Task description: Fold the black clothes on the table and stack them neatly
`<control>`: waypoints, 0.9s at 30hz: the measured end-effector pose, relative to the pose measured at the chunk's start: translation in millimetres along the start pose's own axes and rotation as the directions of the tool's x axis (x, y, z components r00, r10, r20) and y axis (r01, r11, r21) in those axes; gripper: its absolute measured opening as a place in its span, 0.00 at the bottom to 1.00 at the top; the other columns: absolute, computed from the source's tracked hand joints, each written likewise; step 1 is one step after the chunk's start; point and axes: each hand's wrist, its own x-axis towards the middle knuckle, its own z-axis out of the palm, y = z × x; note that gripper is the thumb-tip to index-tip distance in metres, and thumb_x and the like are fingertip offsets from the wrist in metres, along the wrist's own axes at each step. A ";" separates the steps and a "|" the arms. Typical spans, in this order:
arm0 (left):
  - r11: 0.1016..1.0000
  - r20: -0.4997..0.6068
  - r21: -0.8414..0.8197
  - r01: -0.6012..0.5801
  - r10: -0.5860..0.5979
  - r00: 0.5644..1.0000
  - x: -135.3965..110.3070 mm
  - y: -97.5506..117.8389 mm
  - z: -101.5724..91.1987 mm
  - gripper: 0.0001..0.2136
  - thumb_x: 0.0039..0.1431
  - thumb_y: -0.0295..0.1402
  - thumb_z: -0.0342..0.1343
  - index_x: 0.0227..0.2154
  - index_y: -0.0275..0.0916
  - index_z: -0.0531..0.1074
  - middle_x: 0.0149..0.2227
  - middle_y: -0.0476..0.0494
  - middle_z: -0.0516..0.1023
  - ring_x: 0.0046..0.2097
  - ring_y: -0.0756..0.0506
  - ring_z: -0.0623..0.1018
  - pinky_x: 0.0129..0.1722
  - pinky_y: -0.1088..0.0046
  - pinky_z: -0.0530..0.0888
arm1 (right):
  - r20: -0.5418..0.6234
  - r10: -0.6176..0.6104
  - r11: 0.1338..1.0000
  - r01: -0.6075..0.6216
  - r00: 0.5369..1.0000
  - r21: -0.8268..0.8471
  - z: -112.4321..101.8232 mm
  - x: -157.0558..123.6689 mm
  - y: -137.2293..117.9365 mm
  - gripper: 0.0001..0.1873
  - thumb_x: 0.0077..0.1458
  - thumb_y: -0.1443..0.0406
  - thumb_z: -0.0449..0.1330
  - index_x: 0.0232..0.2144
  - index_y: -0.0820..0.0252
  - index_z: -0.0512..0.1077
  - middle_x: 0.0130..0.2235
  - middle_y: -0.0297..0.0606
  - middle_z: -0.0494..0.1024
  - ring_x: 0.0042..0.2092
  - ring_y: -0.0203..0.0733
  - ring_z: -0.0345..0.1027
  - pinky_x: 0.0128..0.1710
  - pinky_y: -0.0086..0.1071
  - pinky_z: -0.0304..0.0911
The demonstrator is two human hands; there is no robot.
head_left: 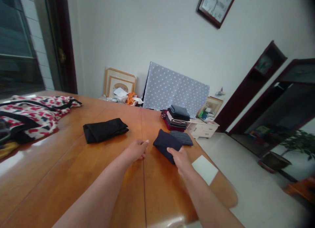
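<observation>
In my right hand is a folded dark navy garment, gripped at its near right edge with the thumb on top. Its exact kind cannot be made out. My left hand hovers over the wooden table to the left of it, fingers curled in and nothing visible in them. Farther left lies a folded black garment, apart from both hands. Just behind the navy garment rests a folded dark grey cloth, partly covered from my view. Beyond that stands a stack of folded clothes.
The wooden table has its rounded edge at right. On it are a pale sheet near that edge and a heap of red-and-white patterned clothing at far left. A dotted grey cloth drapes something behind. A low white cabinet stands beyond.
</observation>
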 end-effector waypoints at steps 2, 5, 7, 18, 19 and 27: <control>0.995 0.023 -0.094 0.031 -0.029 0.999 -6.7 4.5 1.1 0.25 0.61 0.57 0.50 0.40 0.36 0.71 0.34 0.39 0.80 0.32 0.45 0.79 0.32 0.72 0.75 | -0.043 -0.151 0.970 0.140 0.988 -0.198 9.5 -22.1 -6.1 0.20 0.46 0.57 0.66 0.43 0.54 0.73 0.40 0.37 0.81 0.42 0.50 0.74 0.42 0.40 0.69; 0.976 0.083 -0.204 0.071 -0.054 0.995 -13.4 9.7 -2.3 0.32 0.59 0.62 0.46 0.46 0.35 0.71 0.36 0.35 0.81 0.35 0.42 0.81 0.35 0.67 0.77 | 0.036 -0.316 0.865 0.303 0.948 -0.400 19.2 -51.8 -15.3 0.14 0.49 0.60 0.64 0.40 0.54 0.73 0.41 0.38 0.77 0.44 0.50 0.70 0.46 0.42 0.65; 0.965 0.105 -0.252 0.071 -0.045 0.993 -14.0 10.3 -4.7 0.31 0.60 0.61 0.48 0.47 0.35 0.71 0.39 0.34 0.82 0.37 0.41 0.81 0.34 0.67 0.77 | 0.124 -0.382 0.804 0.395 0.916 -0.445 24.8 -70.1 -21.0 0.12 0.51 0.62 0.63 0.40 0.52 0.72 0.41 0.39 0.76 0.46 0.52 0.68 0.48 0.43 0.64; 0.997 -0.010 0.035 -0.068 0.069 0.998 9.9 -13.6 -18.6 0.15 0.48 0.24 0.56 0.41 0.37 0.73 0.33 0.43 0.82 0.33 0.44 0.80 0.28 0.73 0.72 | 0.414 -0.349 0.857 0.465 0.841 -0.221 28.1 -119.0 -51.5 0.17 0.56 0.63 0.61 0.49 0.50 0.76 0.50 0.40 0.77 0.51 0.51 0.69 0.52 0.45 0.65; 0.997 0.013 0.021 -0.075 0.075 0.997 11.1 -13.8 -19.5 0.14 0.48 0.24 0.56 0.40 0.37 0.73 0.33 0.43 0.82 0.32 0.44 0.80 0.29 0.73 0.72 | 0.385 -0.319 0.894 0.409 0.866 -0.181 24.1 -114.4 -49.5 0.15 0.57 0.62 0.59 0.47 0.52 0.77 0.47 0.40 0.78 0.49 0.49 0.71 0.50 0.42 0.67; 0.980 -0.374 0.128 -0.152 0.189 0.908 20.3 -12.7 -36.9 0.09 0.51 0.31 0.56 0.36 0.37 0.74 0.33 0.44 0.77 0.34 0.46 0.75 0.32 0.72 0.68 | 0.106 0.031 0.995 -0.021 0.994 -0.094 6.2 -46.8 -22.2 0.17 0.54 0.53 0.59 0.38 0.59 0.76 0.35 0.38 0.80 0.36 0.43 0.73 0.34 0.32 0.67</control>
